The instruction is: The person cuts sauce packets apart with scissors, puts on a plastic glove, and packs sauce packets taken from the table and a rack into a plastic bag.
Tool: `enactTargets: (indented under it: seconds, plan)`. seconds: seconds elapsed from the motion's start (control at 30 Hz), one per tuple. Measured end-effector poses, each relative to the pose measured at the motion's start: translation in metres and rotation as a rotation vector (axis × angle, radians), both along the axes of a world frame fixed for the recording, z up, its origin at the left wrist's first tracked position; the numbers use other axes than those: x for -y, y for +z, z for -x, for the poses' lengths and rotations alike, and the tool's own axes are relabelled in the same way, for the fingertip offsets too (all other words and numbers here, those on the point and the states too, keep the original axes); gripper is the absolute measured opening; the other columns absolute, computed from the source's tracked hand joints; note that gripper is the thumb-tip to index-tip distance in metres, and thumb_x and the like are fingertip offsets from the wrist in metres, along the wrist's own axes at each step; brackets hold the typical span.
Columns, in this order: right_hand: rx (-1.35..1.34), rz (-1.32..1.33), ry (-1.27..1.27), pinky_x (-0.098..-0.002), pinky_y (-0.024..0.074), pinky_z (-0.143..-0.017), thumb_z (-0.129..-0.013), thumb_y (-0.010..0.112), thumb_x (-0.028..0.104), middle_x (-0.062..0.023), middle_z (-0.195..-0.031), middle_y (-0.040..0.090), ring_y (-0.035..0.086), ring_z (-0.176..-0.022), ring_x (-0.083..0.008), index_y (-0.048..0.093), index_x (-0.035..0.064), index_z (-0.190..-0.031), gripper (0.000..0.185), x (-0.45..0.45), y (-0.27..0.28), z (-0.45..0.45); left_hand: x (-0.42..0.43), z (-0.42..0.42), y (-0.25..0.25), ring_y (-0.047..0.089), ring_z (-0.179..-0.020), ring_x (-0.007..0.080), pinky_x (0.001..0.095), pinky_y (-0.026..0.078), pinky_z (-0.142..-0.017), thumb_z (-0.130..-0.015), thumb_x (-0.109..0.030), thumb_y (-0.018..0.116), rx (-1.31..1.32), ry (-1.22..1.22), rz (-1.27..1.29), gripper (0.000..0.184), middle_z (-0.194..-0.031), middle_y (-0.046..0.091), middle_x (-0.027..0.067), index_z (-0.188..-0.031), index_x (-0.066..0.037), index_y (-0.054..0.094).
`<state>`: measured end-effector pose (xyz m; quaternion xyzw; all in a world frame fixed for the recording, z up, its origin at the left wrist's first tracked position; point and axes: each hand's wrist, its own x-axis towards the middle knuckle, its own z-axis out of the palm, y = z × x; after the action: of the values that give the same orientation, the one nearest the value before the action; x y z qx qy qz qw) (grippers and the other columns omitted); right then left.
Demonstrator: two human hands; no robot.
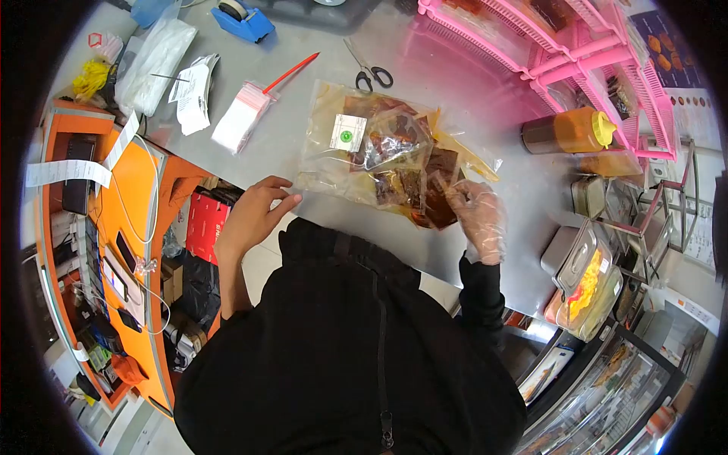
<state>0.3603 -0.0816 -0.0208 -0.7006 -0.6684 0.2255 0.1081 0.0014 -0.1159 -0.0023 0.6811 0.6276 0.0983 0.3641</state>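
A large clear plastic bag (318,163) with a white label and green sticker lies flat on the metal table, with dark reddish-brown food packets in or on it. My right hand (479,220), in a clear plastic glove, pinches the edge of a dark brown sauce packet (440,201) at the bag's right side. My bare left hand (258,214) is at the table's front edge by the bag's lower left corner, thumb and fingers apart. Whether its fingertips touch the bag I cannot tell.
Behind the bag lie black-handled scissors (371,77), a red pen (292,72), small clear bags (241,117) and a blue tape dispenser (243,21). At right stand a yellow-capped sauce bottle (561,131), a pink rack (565,64) and lidded food containers (569,256).
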Motion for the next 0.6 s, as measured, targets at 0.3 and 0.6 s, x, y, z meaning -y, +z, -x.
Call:
enactTargets:
  seconds: [0.3, 0.6]
  plan:
    - [0.022, -0.295, 0.104, -0.0387, 0.0485, -0.073, -0.075, 0.067, 0.017, -0.0133, -0.088, 0.063, 0.06, -0.081, -0.0326, 0.065, 0.0066, -0.09, 0.018, -0.005, 0.055, 0.009, -0.003, -0.01, 0.006, 0.058, -0.101, 0.0334, 0.0382, 0.044, -0.089, -0.09, -0.03, 0.056, 0.064, 0.07, -0.001, 0.033, -0.11, 0.061, 0.0159, -0.095, 0.001, 0.067]
    - [-0.286, -0.171, 0.052, -0.0342, 0.048, -0.075, -0.077, 0.067, 0.012, -0.0109, -0.091, 0.064, 0.062, -0.083, -0.028, 0.065, 0.0069, -0.091, 0.015, -0.018, 0.058, 0.012, -0.004, -0.011, -0.002, 0.059, -0.102, 0.0316, 0.0374, 0.049, -0.082, -0.091, -0.029, 0.056, 0.045, 0.001, -0.103, 0.032, -0.113, 0.059, 0.0157, -0.101, 0.0, 0.065]
